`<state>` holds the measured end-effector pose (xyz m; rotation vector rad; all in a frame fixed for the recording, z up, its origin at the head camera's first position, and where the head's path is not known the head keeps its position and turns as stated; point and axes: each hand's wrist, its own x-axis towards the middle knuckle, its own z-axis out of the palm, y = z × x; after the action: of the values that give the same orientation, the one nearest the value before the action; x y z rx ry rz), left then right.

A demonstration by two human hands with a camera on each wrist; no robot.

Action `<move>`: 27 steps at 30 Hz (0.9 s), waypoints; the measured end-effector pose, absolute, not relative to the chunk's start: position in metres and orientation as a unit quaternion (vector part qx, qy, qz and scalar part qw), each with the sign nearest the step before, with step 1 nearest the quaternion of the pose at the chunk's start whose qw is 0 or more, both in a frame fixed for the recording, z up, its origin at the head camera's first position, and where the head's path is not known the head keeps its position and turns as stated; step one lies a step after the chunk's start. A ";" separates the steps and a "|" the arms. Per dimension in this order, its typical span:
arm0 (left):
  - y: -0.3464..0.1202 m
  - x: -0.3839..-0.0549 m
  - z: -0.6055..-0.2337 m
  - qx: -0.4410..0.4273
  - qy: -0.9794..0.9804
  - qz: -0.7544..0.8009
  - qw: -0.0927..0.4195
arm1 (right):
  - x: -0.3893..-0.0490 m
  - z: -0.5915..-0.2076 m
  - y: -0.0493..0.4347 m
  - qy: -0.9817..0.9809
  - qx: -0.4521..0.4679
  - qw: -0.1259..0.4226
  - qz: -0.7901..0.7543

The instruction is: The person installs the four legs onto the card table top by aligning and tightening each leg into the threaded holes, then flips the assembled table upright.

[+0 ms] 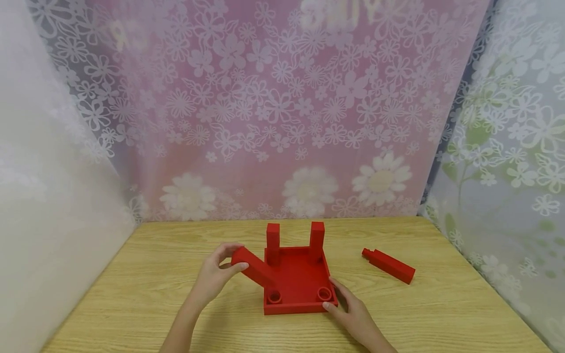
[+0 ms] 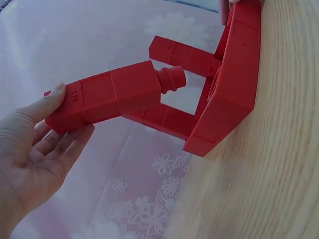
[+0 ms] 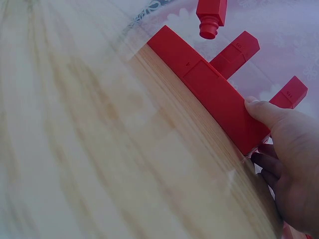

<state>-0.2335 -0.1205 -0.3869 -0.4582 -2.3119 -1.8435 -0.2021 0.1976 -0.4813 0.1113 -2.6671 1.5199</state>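
A red plastic tabletop (image 1: 300,279) lies upside down on the wooden table like a shallow tray. Two red legs (image 1: 273,241) stand upright at its far corners; round sockets (image 1: 324,294) show at the near ones. My left hand (image 1: 216,274) holds another red leg (image 1: 252,267) by its outer end, thumb on one side and fingers on the other. In the left wrist view that leg's ridged round peg (image 2: 172,78) points toward the tabletop, apart from it. My right hand (image 1: 353,314) grips the tabletop's near right corner, thumb on the front wall and fingers along the right side.
A further red leg (image 1: 390,265) lies on the wooden table (image 1: 441,314) to the right, its peg pointing left and away. A flowered curtain (image 1: 273,122) hangs behind the table, with pale sheets at the left and right sides.
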 end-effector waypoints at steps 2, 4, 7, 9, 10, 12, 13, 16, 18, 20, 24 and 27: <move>-0.116 -0.233 -0.387 -0.157 -0.769 -0.615 0.078 | -0.202 -0.481 0.198 -0.868 0.036 0.034 0.494; -0.112 -0.232 -0.388 -0.162 -0.768 -0.614 0.082 | -0.201 -0.481 0.198 -0.867 0.036 0.033 0.495; -0.107 -0.231 -0.388 -0.165 -0.771 -0.609 0.089 | -0.202 -0.481 0.197 -0.864 0.037 0.033 0.501; -0.105 -0.230 -0.388 -0.170 -0.773 -0.604 0.096 | -0.202 -0.481 0.197 -0.863 0.037 0.033 0.503; -0.103 -0.230 -0.388 -0.173 -0.774 -0.601 0.098 | -0.202 -0.481 0.197 -0.862 0.037 0.034 0.504; -0.101 -0.229 -0.389 -0.177 -0.776 -0.597 0.098 | -0.202 -0.481 0.197 -0.862 0.038 0.034 0.505; -0.100 -0.229 -0.389 -0.179 -0.777 -0.595 0.098 | -0.202 -0.480 0.198 -0.862 0.039 0.035 0.505; -0.096 -0.228 -0.390 -0.187 -0.778 -0.592 0.098 | -0.202 -0.480 0.198 -0.861 0.039 0.034 0.505; -0.092 -0.227 -0.390 -0.185 -0.779 -0.591 0.098 | -0.202 -0.480 0.198 -0.861 0.040 0.035 0.506; -0.089 -0.225 -0.390 -0.181 -0.784 -0.586 0.099 | -0.202 -0.481 0.198 -0.861 0.041 0.036 0.505; -0.082 -0.217 -0.381 -0.178 -0.795 -0.572 0.096 | -0.203 -0.483 0.199 -0.863 0.044 0.040 0.502; -0.079 -0.215 -0.380 -0.182 -0.799 -0.565 0.094 | -0.203 -0.484 0.199 -0.862 0.044 0.042 0.503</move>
<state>-0.2154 -0.0788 -0.3803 -0.5397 -2.3719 -1.6766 -0.2032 0.1991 -0.4842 0.1360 -2.6372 1.5400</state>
